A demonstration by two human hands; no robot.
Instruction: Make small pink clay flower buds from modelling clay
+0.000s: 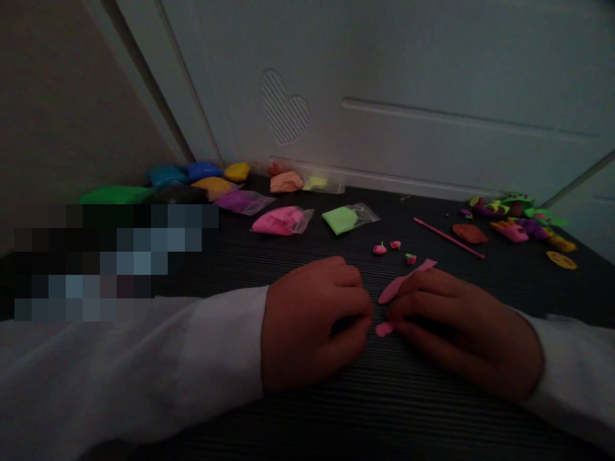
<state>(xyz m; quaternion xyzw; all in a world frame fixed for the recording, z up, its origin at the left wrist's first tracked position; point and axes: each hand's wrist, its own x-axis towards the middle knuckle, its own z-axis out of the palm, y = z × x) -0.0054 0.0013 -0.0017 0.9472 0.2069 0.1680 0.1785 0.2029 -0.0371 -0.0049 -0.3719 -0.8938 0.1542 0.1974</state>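
Observation:
My left hand (319,320) is closed just above the dark table, thumb tip against the curled fingers; whatever it may hold is hidden. Close by on the right, my right hand (461,326) pinches a small piece of pink clay (384,328) between thumb and fingertips. A pink plastic clay knife (401,285) lies partly beneath the fingers of that hand. Beyond the hands sit three tiny pink clay buds with green bits: one bud (379,248) on the left, another bud (395,244) behind, and a third bud (410,258) nearest the knife.
A bag of pink clay (278,221) and a bag of light green clay (342,219) lie ahead. Several colourful clay packs, including a green pack (115,194), line the back left. At right are a pink stick (449,237), red-brown clay (469,234) and clay figures (512,230).

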